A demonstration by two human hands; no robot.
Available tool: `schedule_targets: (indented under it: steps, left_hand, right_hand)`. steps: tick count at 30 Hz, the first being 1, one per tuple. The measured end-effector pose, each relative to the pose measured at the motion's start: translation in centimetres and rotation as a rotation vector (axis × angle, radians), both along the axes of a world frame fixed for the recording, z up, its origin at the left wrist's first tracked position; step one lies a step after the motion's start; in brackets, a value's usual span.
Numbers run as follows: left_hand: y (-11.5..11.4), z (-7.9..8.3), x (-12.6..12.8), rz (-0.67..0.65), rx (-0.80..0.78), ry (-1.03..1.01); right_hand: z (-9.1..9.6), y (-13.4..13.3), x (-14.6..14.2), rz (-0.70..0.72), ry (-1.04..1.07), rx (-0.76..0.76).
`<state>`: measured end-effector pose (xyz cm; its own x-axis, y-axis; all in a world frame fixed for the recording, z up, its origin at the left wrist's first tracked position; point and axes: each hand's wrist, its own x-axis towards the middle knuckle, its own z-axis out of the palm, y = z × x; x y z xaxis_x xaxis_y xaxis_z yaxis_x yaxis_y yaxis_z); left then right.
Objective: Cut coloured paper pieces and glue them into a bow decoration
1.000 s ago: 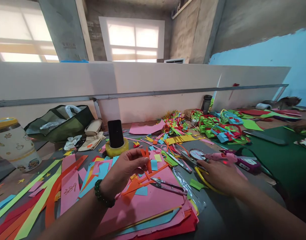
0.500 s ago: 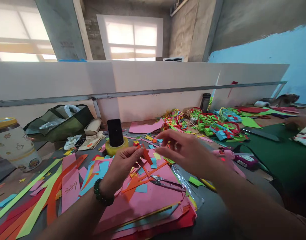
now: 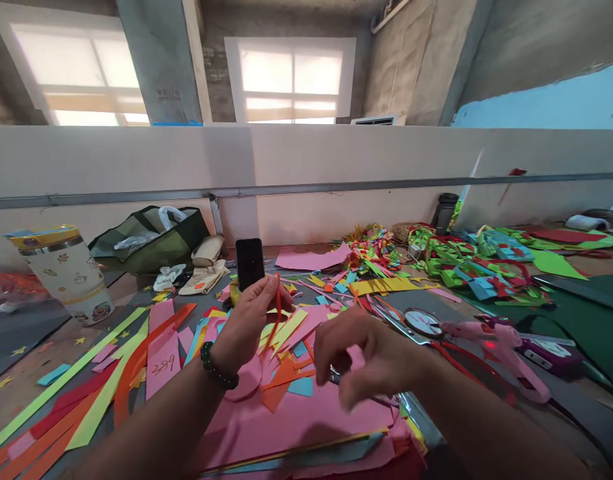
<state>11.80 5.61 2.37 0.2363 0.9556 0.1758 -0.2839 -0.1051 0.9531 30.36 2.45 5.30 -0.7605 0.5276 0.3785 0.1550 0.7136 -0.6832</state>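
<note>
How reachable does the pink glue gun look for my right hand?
Probably yes: nothing covers the pink glue gun, though red-handled scissors lie between it and the right hand.

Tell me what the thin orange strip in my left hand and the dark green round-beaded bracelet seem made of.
The thin orange strip: probably matte paper, perhaps felt; it shows no shine. The dark green round-beaded bracelet: glossy, maybe glass, stone or plastic; small highlights dot it.
</note>
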Motion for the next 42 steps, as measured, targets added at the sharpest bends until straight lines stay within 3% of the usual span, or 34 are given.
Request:
schedule_targets:
  steps: [3,5,12,18,26,31,42]
  left_hand:
    - [-0.5,-0.4,0.5,-0.162,-0.028,0.020]
    - [-0.8,-0.9,0.9,-0.272,-0.051,0.048]
    - [-1.1,-2.1,1.7,-0.327,-0.051,0.087]
    - [-0.8,-1.8,1.5,-0.350,-0.081,0.178]
    - [-0.8,-1.8,1.2,-0.351,-0.170,0.149]
    - [-0.6,-1.9,1.1,-0.352,-0.170,0.171]
    - [0.6,-2.5,-0.1,-0.446,-0.222,0.162]
  right_hand:
    - [-0.2,1.3,0.0,-0.309,0.271,-0.069]
    - [-0.8,2.3,-0.5,-0.425,0.347,-0.099]
    - [-3.4,3.6,-1.2,-0.368,0.542,-0.446]
    - [-4.2,4.6,-0.1,-0.432,0.618,-0.487]
    - [-4.3,4.8,0.3,-0.323,0.539,-0.464]
    - [-4.3,4.8,0.3,-0.346,0.509,-0.472]
    - [-3.8,6.2,2.0,-0.396,0.599,-0.623]
